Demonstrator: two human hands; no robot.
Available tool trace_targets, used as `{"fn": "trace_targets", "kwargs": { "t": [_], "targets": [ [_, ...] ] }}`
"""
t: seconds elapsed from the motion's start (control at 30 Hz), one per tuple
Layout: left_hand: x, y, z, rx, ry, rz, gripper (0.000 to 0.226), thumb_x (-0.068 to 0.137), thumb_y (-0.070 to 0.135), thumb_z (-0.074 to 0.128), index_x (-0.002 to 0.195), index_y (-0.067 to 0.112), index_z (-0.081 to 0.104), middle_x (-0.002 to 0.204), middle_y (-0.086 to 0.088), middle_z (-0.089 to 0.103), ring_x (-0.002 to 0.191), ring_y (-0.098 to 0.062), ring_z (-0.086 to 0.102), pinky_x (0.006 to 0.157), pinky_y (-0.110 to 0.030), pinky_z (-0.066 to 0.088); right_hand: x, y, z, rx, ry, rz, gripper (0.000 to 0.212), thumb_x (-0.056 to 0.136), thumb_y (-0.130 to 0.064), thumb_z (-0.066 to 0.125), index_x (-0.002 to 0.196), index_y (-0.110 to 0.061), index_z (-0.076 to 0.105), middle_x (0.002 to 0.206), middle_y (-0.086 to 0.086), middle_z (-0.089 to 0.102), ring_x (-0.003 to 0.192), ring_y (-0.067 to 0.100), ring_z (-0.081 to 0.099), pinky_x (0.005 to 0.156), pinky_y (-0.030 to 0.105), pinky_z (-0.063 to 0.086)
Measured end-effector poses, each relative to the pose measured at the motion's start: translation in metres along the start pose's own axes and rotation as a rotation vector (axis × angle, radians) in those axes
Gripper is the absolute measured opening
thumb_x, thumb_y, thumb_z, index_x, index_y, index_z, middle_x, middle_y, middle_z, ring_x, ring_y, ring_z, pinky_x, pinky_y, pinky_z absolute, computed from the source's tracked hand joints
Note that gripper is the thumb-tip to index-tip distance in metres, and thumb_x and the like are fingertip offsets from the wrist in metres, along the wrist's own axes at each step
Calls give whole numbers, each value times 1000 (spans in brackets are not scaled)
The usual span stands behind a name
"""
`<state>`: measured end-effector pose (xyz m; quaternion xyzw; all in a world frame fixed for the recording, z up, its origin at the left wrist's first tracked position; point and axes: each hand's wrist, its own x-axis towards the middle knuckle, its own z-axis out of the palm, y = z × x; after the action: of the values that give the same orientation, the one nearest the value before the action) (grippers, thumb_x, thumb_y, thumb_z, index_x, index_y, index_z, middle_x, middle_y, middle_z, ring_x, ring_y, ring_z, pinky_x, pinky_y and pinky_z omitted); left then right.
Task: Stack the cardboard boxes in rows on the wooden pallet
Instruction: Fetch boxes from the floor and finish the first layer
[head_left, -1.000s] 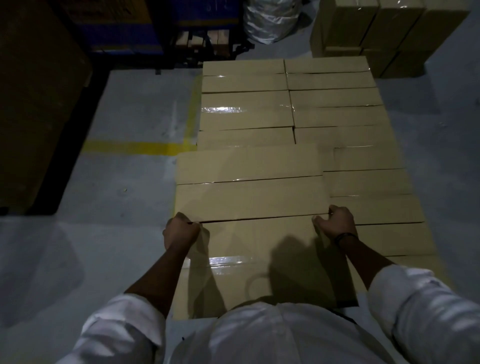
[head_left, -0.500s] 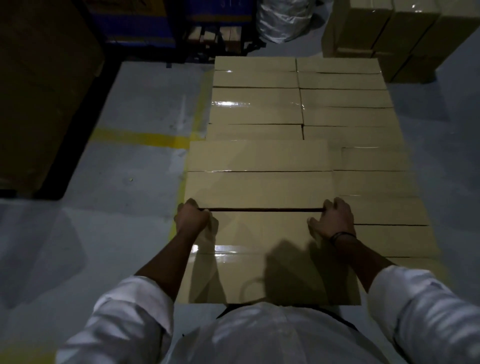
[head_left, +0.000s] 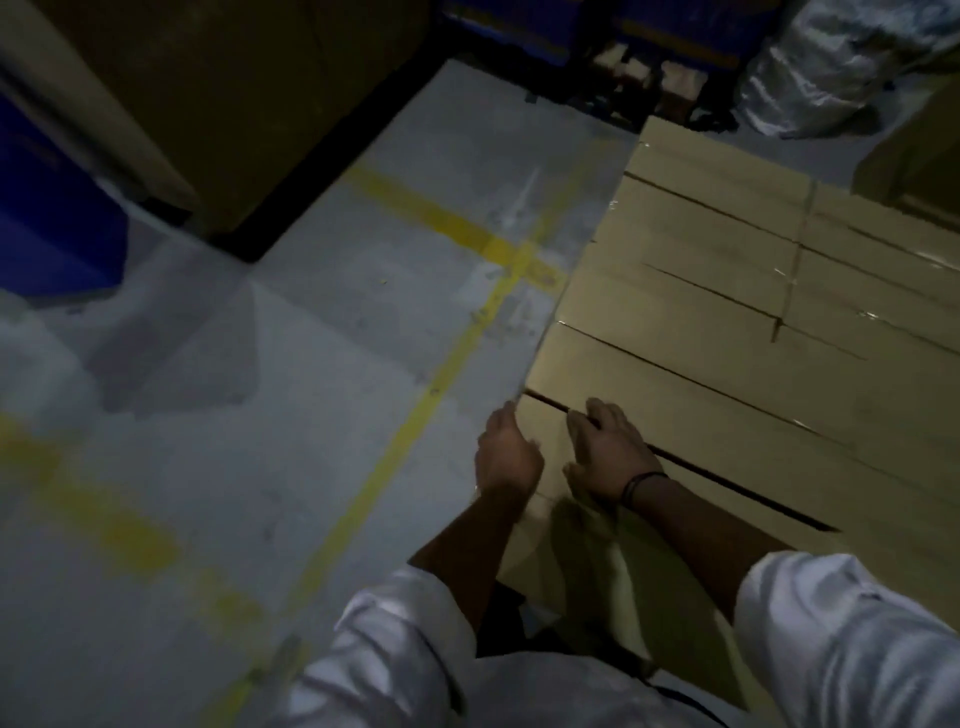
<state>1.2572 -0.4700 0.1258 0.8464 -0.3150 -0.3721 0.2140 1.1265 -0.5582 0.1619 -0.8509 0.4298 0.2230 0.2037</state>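
Tan cardboard boxes (head_left: 737, 270) lie in tight rows on the right; they hide the pallet beneath them. The nearest box (head_left: 691, 525) sits a little apart from the row behind it, with a dark gap (head_left: 737, 483) between them. My left hand (head_left: 506, 457) holds that box's left end at the far corner. Close beside it, my right hand (head_left: 610, 452) lies on the box top with its fingers hooked over the far edge into the gap. My white sleeves fill the bottom of the view.
Grey floor with yellow lines (head_left: 447, 374) spreads to the left. A big brown crate (head_left: 218, 104) and a blue object (head_left: 57, 223) stand at the upper left. Empty wooden pallets (head_left: 665, 78), a silver wrapped bundle (head_left: 831, 67) and another box stack (head_left: 914, 171) are behind.
The view has swung left. My right hand slid from the nearest box's right end to its left end, beside my left hand. A gap has opened behind that box.
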Motion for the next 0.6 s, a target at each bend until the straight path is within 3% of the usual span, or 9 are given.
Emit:
{"fn": "trace_targets", "kwargs": {
  "t": [0.23, 0.47, 0.6],
  "targets": [
    [21, 6, 3, -86, -21, 46, 63, 101, 21, 52, 159, 17, 27, 163, -6, 32, 146, -28, 37, 116, -40, 33, 20, -49, -2, -7, 0, 33, 74, 94, -42, 54, 156, -16, 23, 164, 19, 11, 149, 35, 14, 121, 43, 25],
    [34, 16, 2, -94, -58, 77, 63, 105, 16, 44, 161, 6, 16, 163, -15, 29, 147, -32, 35, 119, -41, 33, 23, -55, -12, -40, -44, 48, 88, 82, -40, 72, 154, -16, 27, 160, 13, 16, 144, 30, 22, 117, 40, 32],
    [38, 19, 2, -93, -63, 32, 60, 106, 17, 41, 161, 9, 18, 164, -12, 29, 147, -28, 35, 117, -39, 33, 25, -56, -11, -8, -52, 66, 77, 90, -31, 67, 155, -16, 27, 161, 16, 13, 147, 31, 20, 120, 39, 27]
  ]
}}
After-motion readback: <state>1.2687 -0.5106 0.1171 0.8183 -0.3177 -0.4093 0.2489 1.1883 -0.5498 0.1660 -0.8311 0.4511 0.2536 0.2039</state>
